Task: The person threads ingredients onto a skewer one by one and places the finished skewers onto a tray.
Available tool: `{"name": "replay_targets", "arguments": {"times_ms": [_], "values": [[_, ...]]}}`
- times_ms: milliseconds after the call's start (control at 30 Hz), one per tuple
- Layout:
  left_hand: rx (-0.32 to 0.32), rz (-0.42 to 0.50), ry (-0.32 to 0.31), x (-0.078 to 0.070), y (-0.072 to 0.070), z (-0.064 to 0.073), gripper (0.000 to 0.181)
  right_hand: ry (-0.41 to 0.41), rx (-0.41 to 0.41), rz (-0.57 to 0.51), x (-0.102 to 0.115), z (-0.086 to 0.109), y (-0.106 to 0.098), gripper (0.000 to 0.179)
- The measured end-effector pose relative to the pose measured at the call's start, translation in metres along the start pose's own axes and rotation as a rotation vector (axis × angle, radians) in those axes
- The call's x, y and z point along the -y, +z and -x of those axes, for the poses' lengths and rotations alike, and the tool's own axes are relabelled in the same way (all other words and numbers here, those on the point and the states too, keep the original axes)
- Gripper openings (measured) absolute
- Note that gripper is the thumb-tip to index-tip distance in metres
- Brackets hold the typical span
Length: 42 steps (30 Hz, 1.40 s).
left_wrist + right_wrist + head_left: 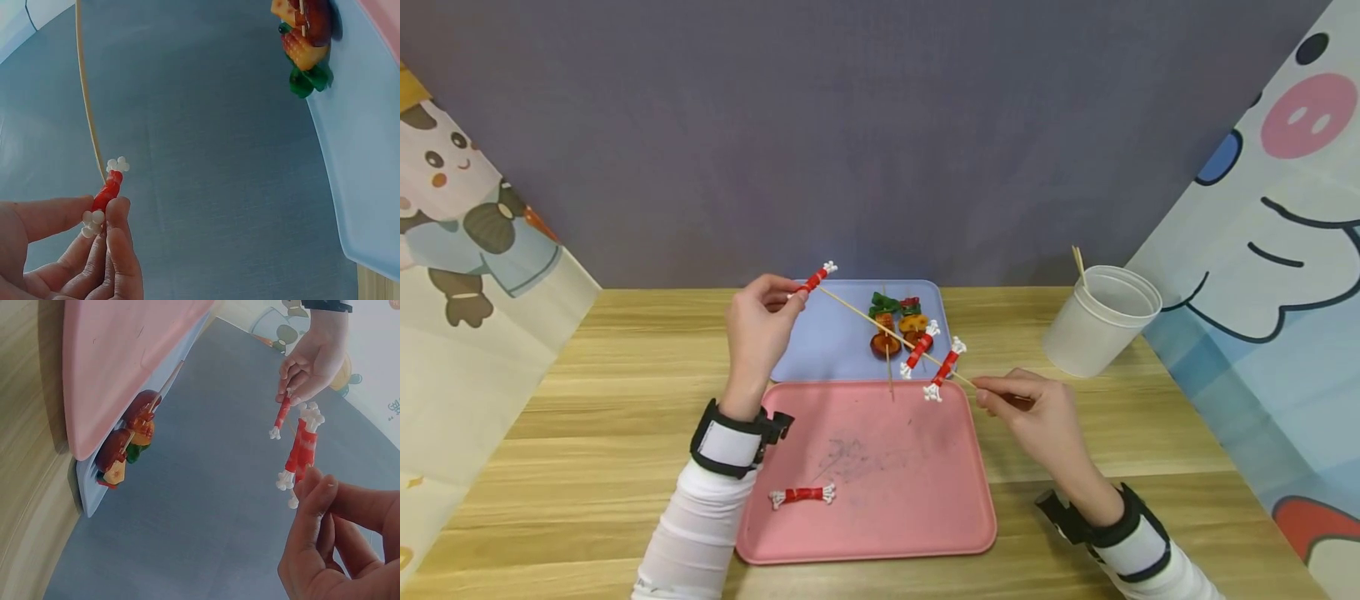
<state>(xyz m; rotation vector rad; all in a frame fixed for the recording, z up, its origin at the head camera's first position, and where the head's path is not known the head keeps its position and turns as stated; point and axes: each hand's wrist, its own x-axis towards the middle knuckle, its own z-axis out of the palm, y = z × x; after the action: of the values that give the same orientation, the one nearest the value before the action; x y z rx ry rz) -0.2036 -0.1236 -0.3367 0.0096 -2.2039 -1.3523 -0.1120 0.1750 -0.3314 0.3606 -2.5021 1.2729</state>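
My left hand (760, 321) pinches a small red piece with white knobbed ends (107, 192) between thumb and fingers. The tip of a thin wooden skewer (857, 312) meets this piece; whether it has pierced it I cannot tell. At the skewer's other end, my right hand (1033, 412) pinches the stick between thumb and fingers. Two similar red pieces, one (920, 350) and another (946, 367), are threaded crosswise close to the right fingers. Another red piece (805, 494) lies on the pink tray (917, 508) below the hands.
Behind the pink tray is a blue tray (820, 358) bearing two skewers of toy food (885, 344), one stick reaching over the pink tray's edge. A white bucket (1097, 325) with several sticks (1079, 265) stands at right. A grey wall (880, 150) rises behind the table.
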Motion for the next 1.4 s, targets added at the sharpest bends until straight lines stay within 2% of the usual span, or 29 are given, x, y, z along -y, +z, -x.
{"name": "replay_targets", "arguments": {"times_ms": [233,667,1033,1133,1400], "values": [[0.003,-0.005,0.0,0.001,0.001,0.0,0.016,0.003,0.001,0.006,0.0,0.0,0.001,0.013],[0.011,0.019,0.048,0.001,0.006,0.002,0.013,0.018,0.012,0.01,-0.004,-0.001,0.002,0.013],[0.007,0.028,0.045,0.004,0.01,0.004,0.013,-0.022,-0.006,-0.001,-0.005,-0.001,0.005,0.013],[0.007,0.028,0.05,0.005,0.013,0.005,0.013,-0.026,-0.009,-0.001,-0.01,-0.001,0.006,0.013],[0.011,0.017,0.06,0.003,0.02,0.008,0.01,-0.027,-0.014,-0.022,-0.043,-0.001,0.012,0.014]]}}
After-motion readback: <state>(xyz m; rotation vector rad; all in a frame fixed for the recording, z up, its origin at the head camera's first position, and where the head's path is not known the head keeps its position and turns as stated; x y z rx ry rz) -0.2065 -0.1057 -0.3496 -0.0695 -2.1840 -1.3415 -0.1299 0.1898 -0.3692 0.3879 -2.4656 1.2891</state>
